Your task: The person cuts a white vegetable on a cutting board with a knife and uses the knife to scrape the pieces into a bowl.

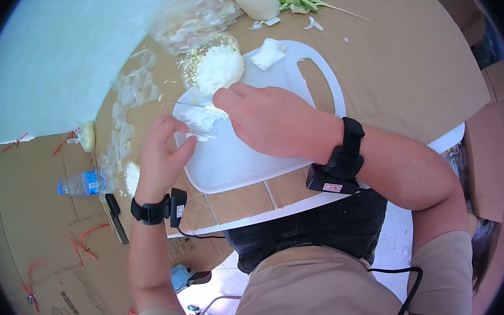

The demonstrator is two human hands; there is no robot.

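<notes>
A white cutting board (247,167) lies on the cardboard-covered table, with a heap of fine white shreds (203,118) on its left part. My right hand (275,119) is closed above the board; a thin knife blade (182,103) seen edge-on sticks out to its left, and the handle is hidden in the fist. My left hand (164,150) hovers at the board's left edge, thumb and fingers apart, beside the shreds and holding nothing visible. Just beyond both hands, a clear bowl (188,73) holds white shreds over pale yellowish bits.
A peeled white radish (253,0), green stems (301,2) and a bulging plastic bag (192,19) lie at the back. A folded white cloth or tissue (268,54) rests on the board. Left are crumpled clear plastic (119,130) and a water bottle (80,184).
</notes>
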